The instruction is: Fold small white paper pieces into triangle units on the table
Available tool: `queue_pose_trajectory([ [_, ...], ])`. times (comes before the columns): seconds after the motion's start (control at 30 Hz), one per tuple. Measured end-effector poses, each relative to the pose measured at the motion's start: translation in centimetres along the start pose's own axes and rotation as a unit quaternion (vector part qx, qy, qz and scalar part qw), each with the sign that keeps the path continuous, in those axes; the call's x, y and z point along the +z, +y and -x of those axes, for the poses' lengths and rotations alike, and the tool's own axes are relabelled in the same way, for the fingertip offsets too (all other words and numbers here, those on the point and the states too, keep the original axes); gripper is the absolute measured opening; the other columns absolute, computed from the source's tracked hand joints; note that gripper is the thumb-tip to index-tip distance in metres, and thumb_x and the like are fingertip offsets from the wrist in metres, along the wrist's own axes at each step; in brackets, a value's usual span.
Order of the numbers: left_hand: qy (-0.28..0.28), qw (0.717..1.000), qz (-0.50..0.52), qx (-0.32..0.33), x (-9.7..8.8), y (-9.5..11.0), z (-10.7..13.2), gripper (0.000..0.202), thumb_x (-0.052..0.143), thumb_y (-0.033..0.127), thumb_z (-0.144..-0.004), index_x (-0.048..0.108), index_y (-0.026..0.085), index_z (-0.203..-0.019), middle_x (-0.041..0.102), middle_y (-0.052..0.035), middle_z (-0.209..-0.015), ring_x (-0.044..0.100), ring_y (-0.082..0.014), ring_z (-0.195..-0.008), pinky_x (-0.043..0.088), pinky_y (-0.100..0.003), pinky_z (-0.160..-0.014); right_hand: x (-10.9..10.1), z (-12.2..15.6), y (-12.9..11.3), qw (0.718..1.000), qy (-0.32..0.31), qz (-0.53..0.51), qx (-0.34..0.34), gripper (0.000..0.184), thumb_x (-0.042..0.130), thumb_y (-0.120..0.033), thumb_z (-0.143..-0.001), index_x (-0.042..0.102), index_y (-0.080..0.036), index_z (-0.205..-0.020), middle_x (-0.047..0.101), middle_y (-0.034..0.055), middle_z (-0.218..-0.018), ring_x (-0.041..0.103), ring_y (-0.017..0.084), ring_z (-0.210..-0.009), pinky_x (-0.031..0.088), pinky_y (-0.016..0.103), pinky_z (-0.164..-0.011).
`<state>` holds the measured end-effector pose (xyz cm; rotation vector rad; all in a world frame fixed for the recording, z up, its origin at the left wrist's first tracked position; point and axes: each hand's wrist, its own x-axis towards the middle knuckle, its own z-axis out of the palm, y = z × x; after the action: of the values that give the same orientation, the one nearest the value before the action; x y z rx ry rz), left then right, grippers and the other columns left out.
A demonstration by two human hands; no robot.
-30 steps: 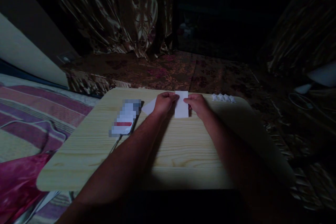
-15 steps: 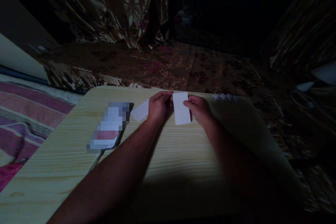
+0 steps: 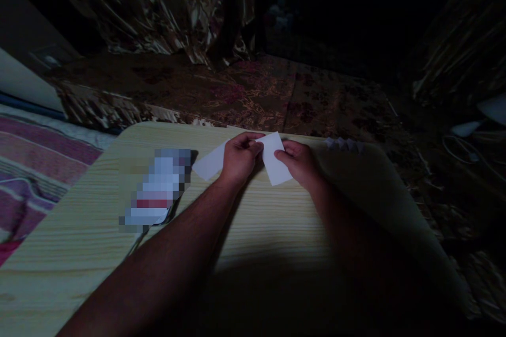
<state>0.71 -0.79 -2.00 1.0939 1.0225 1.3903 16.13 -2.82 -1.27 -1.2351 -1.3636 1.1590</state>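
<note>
A small white rectangle of paper (image 3: pixel 276 162) is held up between my two hands, tilted, over the far part of the table. My right hand (image 3: pixel 297 158) pinches its right edge, thumb on the near face. At the paper's upper left corner, my left hand (image 3: pixel 240 158) has thumb and fingers closed on it. Another white paper (image 3: pixel 211 162) lies on the table, partly hidden behind my left hand. Several small folded paper pieces (image 3: pixel 344 144) stand in a row near the far edge, right of my right hand.
A blurred-out phone-like device (image 3: pixel 158 184) with a cable lies on the pale wooden table (image 3: pixel 272 226), left of my left forearm. Beyond the far edge is a patterned cloth-covered surface (image 3: pixel 237 87) below shiny curtains (image 3: pixel 197 5). A striped bedcover (image 3: pixel 35 168) is at left.
The paper has turned from nearly upright to a slant, its top shifting left. My left thumb and fingers have closed on its upper left corner. The camera view has shifted slightly.
</note>
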Motion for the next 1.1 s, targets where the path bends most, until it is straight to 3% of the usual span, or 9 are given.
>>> queue_pose_trajectory([
  [0.4,0.010,1.000,-0.005,0.016,0.14,0.28,0.13,0.016,0.066,0.020,-0.067,0.068,0.016,-0.083,0.056,0.0028,-0.051,0.047,-0.0090,-0.044,0.034,-0.020,-0.043,-0.40,-0.04,0.58,1.000,-0.021,-0.002,-0.023,0.029,0.064,-0.032,-0.075,0.070,-0.014,-0.097,0.067,0.0018,-0.072,0.055,0.012,-0.056,0.038,0.022,-0.048],
  [0.67,0.022,1.000,0.019,-0.002,0.12,0.40,-0.02,0.014,0.066,0.018,-0.064,0.064,0.016,-0.078,0.054,0.0034,-0.049,0.047,-0.0094,-0.042,0.034,-0.020,-0.041,-0.66,0.40,0.52,0.997,-0.041,-0.002,-0.068,0.044,0.062,-0.037,-0.080,0.067,-0.021,-0.121,0.074,0.0033,-0.096,0.062,0.015,-0.070,0.043,0.024,-0.056],
  [0.87,0.021,1.000,0.020,-0.002,0.15,0.35,0.19,0.025,0.066,0.019,-0.065,0.056,0.020,-0.088,0.056,0.0058,-0.051,0.048,-0.0098,-0.042,0.034,-0.019,-0.042,-0.85,0.53,0.42,0.993,-0.036,0.040,-0.100,0.036,0.061,-0.035,-0.083,0.070,-0.022,-0.115,0.074,0.0051,-0.106,0.066,0.019,-0.085,0.051,0.030,-0.068],
  [1.03,0.000,1.000,-0.007,0.003,0.28,0.44,0.34,0.018,0.064,0.032,-0.075,0.051,0.019,-0.074,0.055,0.0041,-0.052,0.048,-0.0096,-0.045,0.033,-0.020,-0.045,-0.54,0.53,0.65,0.991,0.006,0.067,-0.115,0.035,0.057,-0.032,-0.085,0.068,-0.023,-0.118,0.074,0.0035,-0.105,0.068,0.020,-0.090,0.054,0.032,-0.076],
  [1.1,-0.021,0.999,-0.032,0.016,0.33,0.66,0.48,0.029,0.059,0.040,-0.080,0.052,0.017,-0.064,0.052,0.0025,-0.052,0.045,-0.0087,-0.047,0.032,-0.022,-0.046,-0.29,0.48,0.81,0.990,0.022,0.077,-0.115,0.035,0.056,-0.032,-0.086,0.068,-0.023,-0.118,0.073,0.0031,-0.109,0.069,0.020,-0.091,0.055,0.033,-0.079],
])
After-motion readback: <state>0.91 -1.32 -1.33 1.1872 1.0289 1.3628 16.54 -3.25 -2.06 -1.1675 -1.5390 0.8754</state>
